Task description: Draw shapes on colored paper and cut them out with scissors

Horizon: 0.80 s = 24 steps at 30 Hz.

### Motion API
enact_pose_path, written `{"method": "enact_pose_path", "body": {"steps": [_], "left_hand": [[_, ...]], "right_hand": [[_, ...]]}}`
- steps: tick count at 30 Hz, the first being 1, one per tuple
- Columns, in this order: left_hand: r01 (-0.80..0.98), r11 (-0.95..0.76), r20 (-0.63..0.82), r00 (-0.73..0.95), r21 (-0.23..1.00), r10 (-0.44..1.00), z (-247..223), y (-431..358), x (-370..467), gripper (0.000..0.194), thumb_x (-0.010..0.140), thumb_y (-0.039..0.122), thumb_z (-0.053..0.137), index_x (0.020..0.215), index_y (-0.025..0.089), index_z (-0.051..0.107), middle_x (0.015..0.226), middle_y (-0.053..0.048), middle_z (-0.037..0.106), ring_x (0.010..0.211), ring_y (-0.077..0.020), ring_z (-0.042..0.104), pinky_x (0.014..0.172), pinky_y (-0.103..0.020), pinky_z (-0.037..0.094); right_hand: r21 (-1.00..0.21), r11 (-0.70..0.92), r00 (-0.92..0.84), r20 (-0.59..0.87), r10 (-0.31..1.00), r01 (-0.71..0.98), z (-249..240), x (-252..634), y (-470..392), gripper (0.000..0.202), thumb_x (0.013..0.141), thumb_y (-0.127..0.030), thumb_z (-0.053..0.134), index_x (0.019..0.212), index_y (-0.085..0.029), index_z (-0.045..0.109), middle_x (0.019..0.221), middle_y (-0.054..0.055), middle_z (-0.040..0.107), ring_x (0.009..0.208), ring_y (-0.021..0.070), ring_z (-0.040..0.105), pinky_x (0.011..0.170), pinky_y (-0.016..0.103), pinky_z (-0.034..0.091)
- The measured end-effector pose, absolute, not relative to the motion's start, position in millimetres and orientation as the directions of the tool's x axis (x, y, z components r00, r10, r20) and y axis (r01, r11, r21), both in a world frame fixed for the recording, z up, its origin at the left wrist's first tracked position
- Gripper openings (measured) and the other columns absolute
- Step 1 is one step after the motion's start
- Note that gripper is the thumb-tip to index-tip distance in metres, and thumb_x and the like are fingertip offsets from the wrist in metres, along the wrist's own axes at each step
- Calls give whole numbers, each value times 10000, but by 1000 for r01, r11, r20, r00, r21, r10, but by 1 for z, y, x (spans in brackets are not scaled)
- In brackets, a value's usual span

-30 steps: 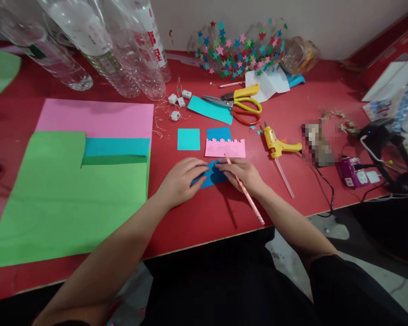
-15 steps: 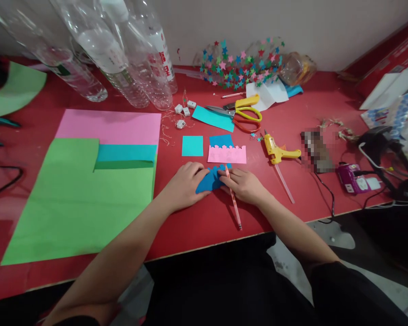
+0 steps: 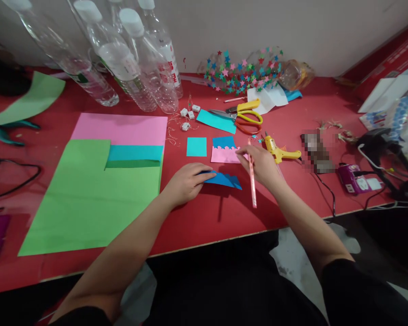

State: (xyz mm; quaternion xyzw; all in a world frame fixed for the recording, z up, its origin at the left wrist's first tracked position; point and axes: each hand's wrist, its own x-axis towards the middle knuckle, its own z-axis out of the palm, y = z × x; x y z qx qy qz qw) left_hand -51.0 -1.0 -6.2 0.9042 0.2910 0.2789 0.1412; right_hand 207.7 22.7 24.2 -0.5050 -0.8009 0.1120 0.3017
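Observation:
My left hand (image 3: 188,181) pinches the left end of a blue paper strip (image 3: 222,179), whose right part is lifted a little off the red table. My right hand (image 3: 263,165) has a pink pencil (image 3: 252,183) tucked between its fingers, slanting downward. The fingertips of that hand are at the right end of a pink paper strip (image 3: 222,156) with a scalloped upper edge. I cannot tell whether they grip it. Behind the pink strip lies another blue paper piece (image 3: 223,141), partly covered. A turquoise paper square (image 3: 196,147) lies to its left.
Large green (image 3: 88,203) and pink (image 3: 122,129) sheets lie at left. Plastic bottles (image 3: 132,68) stand behind. Scissors (image 3: 248,118) lie beyond the strips, and a yellow glue gun (image 3: 277,151) sits close to my right hand. A power adapter (image 3: 355,179) is farther right.
My right hand has left the blue strip and moved right and away from me to the pink strip, carrying the pencil. The blue strip's right end has lifted, still in my left hand.

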Motion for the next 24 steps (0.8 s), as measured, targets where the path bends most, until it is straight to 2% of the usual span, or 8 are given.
{"method": "enact_pose_path", "body": {"steps": [4,8,10,14,16,20,24], "left_hand": [[430,-799,386,712,420,586,-12,-4,-48,388,895,77,417,1200,187,630,1253,-110,623,1159,-232,571,973,-460,492],[433,-805,344,744,407,574,-16,-6,-45,394,882,75,432,1207,174,631,1260,-120,617,1158,-243,571,968,-456,498],[437,-803,328,750,404,574,-17,-6,-44,400,878,74,437,1215,176,627,1263,-121,615,1165,-246,566,977,-459,493],[433,-804,308,764,407,567,-20,-7,-44,401,891,91,431,1236,177,616,1264,-133,611,1168,-252,559,980,-474,486],[433,-800,296,767,416,569,-21,-7,-43,397,900,101,426,1239,188,614,1268,-132,608,1174,-250,556,977,-475,486],[428,-802,286,775,418,563,-20,-9,-41,395,900,103,432,1243,178,613,1277,-146,602,1179,-258,556,981,-485,482],[436,-803,283,776,406,564,-18,-8,-41,408,901,91,415,1256,165,601,1277,-149,602,1180,-258,561,981,-479,486]], "right_hand": [[-251,380,-314,266,911,890,27,179,84,255,919,-322,471,983,-160,658,886,103,683,817,223,615,691,305,421],[-39,400,-384,211,899,916,14,134,135,350,925,-361,474,1090,-92,625,991,182,680,1007,299,578,822,369,401],[37,393,-392,188,900,919,7,120,149,336,911,-323,498,1089,-62,612,1010,214,676,1058,331,549,875,411,377],[62,372,-377,110,920,926,0,117,159,281,923,-119,374,1075,-70,605,993,198,680,1012,286,565,837,375,378],[47,352,-355,95,930,935,-1,121,159,286,940,-148,366,1097,-72,593,1005,192,676,975,268,572,797,353,388],[-2,384,-377,178,909,923,-5,128,159,379,935,-347,465,1164,-59,552,1070,215,653,1045,302,530,816,369,403],[-13,367,-359,187,915,930,-14,127,165,328,947,-271,430,1160,-54,551,1073,221,649,1062,315,530,815,380,416]]}}
